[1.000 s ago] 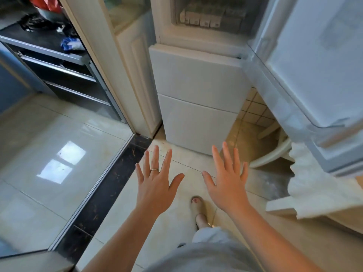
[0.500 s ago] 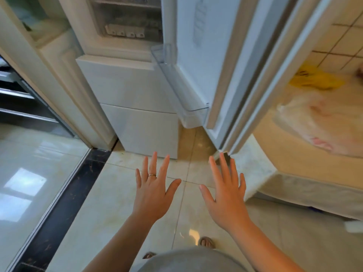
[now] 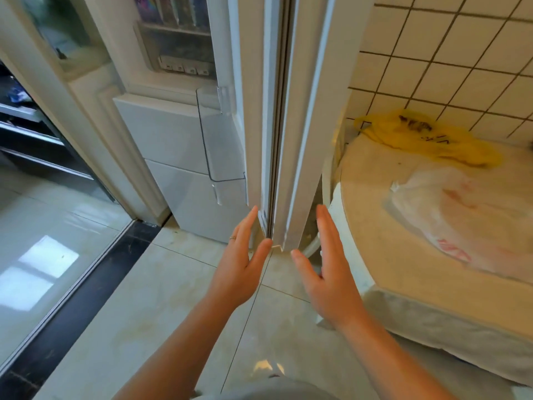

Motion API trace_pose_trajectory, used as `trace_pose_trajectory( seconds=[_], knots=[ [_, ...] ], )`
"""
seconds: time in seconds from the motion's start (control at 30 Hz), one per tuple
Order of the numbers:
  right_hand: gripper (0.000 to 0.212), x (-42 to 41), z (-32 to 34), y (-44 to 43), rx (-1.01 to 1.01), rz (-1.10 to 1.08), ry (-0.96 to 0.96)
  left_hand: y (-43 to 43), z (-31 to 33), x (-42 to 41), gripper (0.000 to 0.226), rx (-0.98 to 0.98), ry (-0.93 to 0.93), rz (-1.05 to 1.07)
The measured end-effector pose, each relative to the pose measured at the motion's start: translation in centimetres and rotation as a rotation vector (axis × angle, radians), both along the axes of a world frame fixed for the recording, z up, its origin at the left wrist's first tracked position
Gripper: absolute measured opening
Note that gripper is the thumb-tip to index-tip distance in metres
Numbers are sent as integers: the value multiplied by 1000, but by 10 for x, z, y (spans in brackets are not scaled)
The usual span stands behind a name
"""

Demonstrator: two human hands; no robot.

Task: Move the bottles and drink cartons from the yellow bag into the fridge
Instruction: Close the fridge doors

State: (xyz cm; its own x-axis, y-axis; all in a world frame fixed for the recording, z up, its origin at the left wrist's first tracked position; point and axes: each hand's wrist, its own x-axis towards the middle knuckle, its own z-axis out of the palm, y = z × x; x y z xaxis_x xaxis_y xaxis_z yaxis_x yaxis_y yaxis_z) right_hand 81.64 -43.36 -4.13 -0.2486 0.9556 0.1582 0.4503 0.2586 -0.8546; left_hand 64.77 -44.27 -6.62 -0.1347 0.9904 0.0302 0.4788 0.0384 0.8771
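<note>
The yellow bag [image 3: 429, 138] lies flat and crumpled at the back of a round table [image 3: 375, 226], against the tiled wall. The fridge [image 3: 173, 145] stands at centre left with its upper door [image 3: 291, 125] swung open, edge-on to me. Drink cartons [image 3: 173, 10] show on a shelf inside at the top. My left hand [image 3: 242, 264] and my right hand [image 3: 326, 272] are held out flat, fingers straight, on either side of the door's bottom edge. Both hold nothing.
A white plastic bag with red print [image 3: 441, 217] lies on the table nearer me. A clear door bin [image 3: 222, 140] juts from the door. A doorway with a dark threshold strip [image 3: 72, 298] and glossy floor lies to the left.
The view has swung right, bringing the table and yellow bag further into view. My hands turned edge-on and came closer to the door's bottom edge.
</note>
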Motion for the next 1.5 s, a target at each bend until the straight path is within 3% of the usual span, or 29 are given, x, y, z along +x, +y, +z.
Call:
trace_pose_trajectory(
  seconds=[0.17, 0.43, 0.77, 1.13, 1.33, 1.5],
  knots=[
    [72, -6, 3, 16, -121, 74, 185, 3, 1, 1, 61, -7, -73, 58],
    [67, -20, 6, 13, -130, 109, 270, 3, 10, -15, 53, 12, -108, 83],
    [71, -96, 6, -3, -113, 169, 218, -6, 5, -88, 38, 83, -122, 165],
    [81, -267, 4, -6, 13, 153, 128, -8, 6, -248, 32, 62, -155, 147],
    [80, -359, -2, 9, 105, 123, 21, 2, 0, -339, 50, 54, -142, 156],
    [80, -422, -5, 39, 190, 116, -80, 21, 7, -396, 47, 56, -171, 214]
  ],
)
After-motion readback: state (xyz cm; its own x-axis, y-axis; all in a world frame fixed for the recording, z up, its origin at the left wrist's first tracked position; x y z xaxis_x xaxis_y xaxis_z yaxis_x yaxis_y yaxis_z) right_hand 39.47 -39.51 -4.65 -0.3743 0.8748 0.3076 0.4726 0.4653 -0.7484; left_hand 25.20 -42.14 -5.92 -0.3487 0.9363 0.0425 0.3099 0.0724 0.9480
